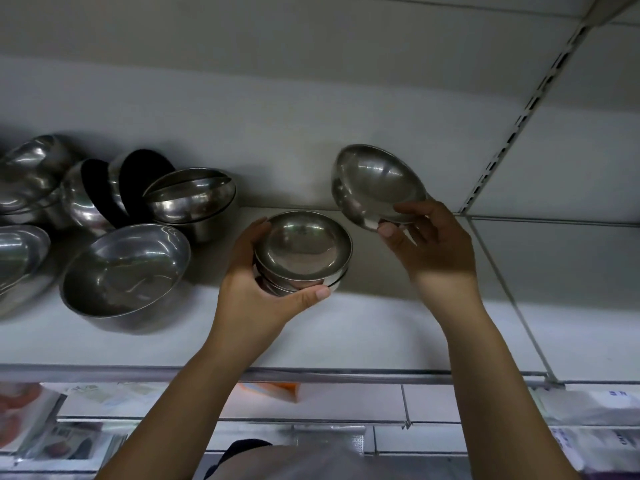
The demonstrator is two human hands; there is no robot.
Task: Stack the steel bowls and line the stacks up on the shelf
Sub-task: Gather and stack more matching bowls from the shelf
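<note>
My left hand (256, 292) grips a small stack of steel bowls (303, 251) from the left side, holding it just above the white shelf (381, 334). My right hand (429, 244) holds a pair of nested steel bowls (375, 185) by the lower rim, tilted toward me and raised to the right of the stack. The two sets of bowls are apart.
On the left of the shelf lie several loose steel bowls: a large upright one (124, 275), a stacked pair (192, 197) behind it and tipped ones (93, 192) against the back wall. A slotted upright (519, 126) runs at the right. Packaged goods hang below the shelf edge (381, 377).
</note>
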